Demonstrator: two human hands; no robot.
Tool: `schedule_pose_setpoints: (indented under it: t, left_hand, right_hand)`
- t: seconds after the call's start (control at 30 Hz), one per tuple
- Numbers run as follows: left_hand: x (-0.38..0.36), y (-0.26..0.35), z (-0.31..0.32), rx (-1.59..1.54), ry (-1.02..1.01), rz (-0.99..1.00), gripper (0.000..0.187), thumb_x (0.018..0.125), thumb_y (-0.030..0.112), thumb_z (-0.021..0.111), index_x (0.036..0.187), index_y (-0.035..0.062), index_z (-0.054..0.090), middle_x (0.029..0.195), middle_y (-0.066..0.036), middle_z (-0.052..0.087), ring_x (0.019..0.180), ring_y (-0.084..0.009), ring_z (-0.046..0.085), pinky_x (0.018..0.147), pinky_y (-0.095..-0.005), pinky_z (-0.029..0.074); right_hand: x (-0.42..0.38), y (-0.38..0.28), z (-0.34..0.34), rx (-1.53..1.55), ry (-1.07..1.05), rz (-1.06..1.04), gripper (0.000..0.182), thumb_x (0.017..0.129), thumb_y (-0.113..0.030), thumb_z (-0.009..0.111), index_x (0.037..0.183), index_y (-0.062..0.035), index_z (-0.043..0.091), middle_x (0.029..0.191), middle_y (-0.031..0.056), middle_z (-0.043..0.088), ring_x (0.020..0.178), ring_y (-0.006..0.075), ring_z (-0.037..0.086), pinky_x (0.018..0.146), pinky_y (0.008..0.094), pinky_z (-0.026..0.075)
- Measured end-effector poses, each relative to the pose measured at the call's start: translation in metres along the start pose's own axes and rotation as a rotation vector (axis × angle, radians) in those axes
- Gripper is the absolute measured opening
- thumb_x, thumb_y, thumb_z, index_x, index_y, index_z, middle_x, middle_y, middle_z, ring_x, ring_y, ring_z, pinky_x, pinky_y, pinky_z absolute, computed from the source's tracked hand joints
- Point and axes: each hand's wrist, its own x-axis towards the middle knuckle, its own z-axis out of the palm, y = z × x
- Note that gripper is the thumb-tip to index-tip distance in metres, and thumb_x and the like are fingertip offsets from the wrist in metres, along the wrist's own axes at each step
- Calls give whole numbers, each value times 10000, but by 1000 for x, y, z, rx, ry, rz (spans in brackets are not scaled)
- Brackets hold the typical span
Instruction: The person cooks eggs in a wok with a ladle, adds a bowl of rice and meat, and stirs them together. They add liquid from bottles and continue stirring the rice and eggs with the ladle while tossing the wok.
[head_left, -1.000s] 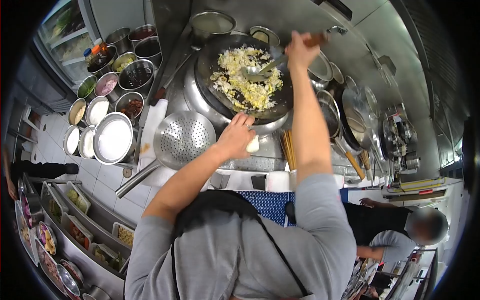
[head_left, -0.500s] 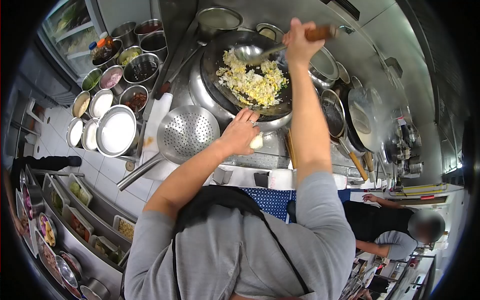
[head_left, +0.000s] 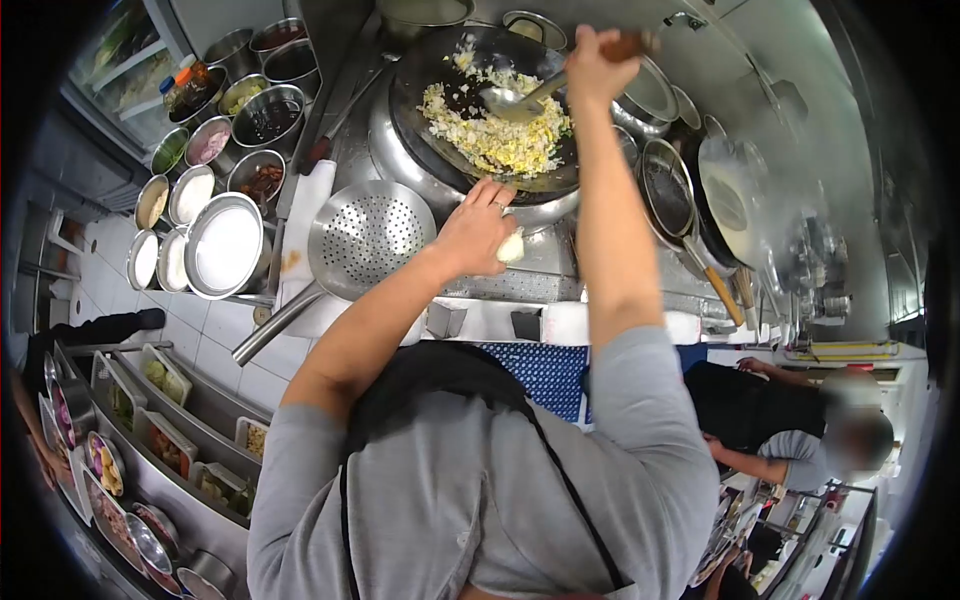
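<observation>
A dark wok (head_left: pixel 408 112) sits on the round burner and holds fried rice with egg (head_left: pixel 505 143), yellow and white with green bits. My right hand (head_left: pixel 600 70) is closed around the wooden handle of a ladle. The ladle's metal bowl (head_left: pixel 514 105) rests among the rice, near the middle of the wok. At the near rim, my left hand (head_left: pixel 474 230) grips the wok, a white cloth (head_left: pixel 512 246) bunched under its palm. Beside this hand, to the left, lies a perforated metal strainer (head_left: pixel 368 240) with a long handle.
Metal pots of ingredients (head_left: pixel 268 118) and a white-filled bowl (head_left: pixel 226 246) stand at left. A strainer with a wooden handle (head_left: pixel 712 285) lies by a large pan (head_left: pixel 728 195) on the right. Another person (head_left: pixel 770 420) stands at lower right. Ingredient trays (head_left: pixel 165 375) line the lower left.
The ladle has pushed through the rice toward me, baring dark wok surface behind it. My left hand keeps its grip on the rim. The whole view has shifted slightly.
</observation>
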Motion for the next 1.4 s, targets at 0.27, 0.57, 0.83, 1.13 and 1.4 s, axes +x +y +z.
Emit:
schedule_pose_setpoints:
  t: [0.27,0.57,0.83,1.13,1.4]
  left_hand:
    - [3,-1,-2,-19,-14,3,552,577,320,797,1013,-3,699,1348,-233,443,1319,-372,354,1187,-462,186]
    - [3,-9,-5,-12,-40,38,542,592,343,794,999,-3,702,1380,-247,430,1335,-380,345,1187,-458,184]
    - [0,-20,-2,-42,-22,96,545,588,336,798,1004,-2,700,1387,-233,438,1339,-383,347,1186,-462,189]
    - [-2,-16,-6,-47,-46,77,537,604,322,775,1016,-14,694,1412,-238,417,1364,-371,324,1195,-455,172]
    - [-3,3,-6,32,-87,11,564,597,339,783,1040,0,697,1406,-236,428,1368,-366,319,1202,-459,150]
  right_hand:
    - [-71,-77,-23,205,-59,149,344,835,-2,642,658,-108,367,459,20,388,352,135,395,378,328,390]
    - [-25,-130,-40,-24,12,100,317,819,-14,670,632,-92,425,468,24,436,334,133,404,345,277,355]
    - [25,-123,-30,-126,95,185,324,828,-11,670,636,-90,421,473,4,423,365,90,365,365,248,315]
    - [44,-75,-14,-8,22,99,221,818,-15,655,699,-57,473,502,42,468,353,142,413,347,299,378]
    - [48,-32,-7,-109,-129,76,277,804,-24,680,654,-65,450,507,30,496,382,125,471,356,273,392]
